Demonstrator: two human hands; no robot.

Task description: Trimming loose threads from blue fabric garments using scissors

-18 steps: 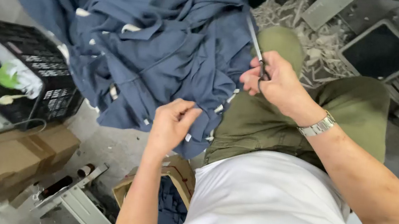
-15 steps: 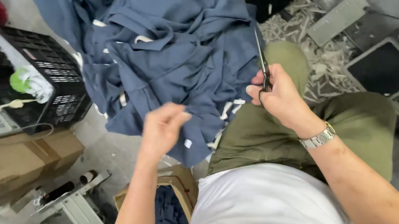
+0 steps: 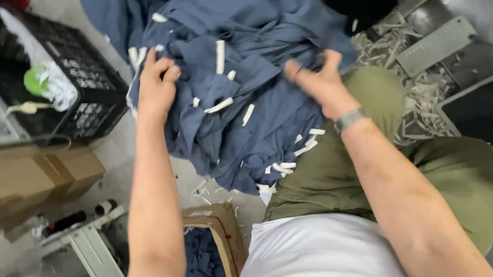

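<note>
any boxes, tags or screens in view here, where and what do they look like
Cardboard boxes: lower left, brown, rectangular, flaps partly open.
Open box: bottom centre, brown, dark blue cloth inside.
White tags: narrow strips scattered over the blue garments.
Screen: right on the floor, dark, grey frame.

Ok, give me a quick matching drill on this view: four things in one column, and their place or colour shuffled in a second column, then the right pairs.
Things:
1. pile of garments
2. crate
3. cardboard box
4. wristwatch

Descriptions:
A. brown, on the floor in front of the black container
B. on the right hand's wrist
C. dark blue with white tags, under both hands
D. black, at the left, with a white and green thing inside

Pairs: 1-C, 2-D, 3-A, 4-B

The left hand and the right hand both rest on the garments.
</note>
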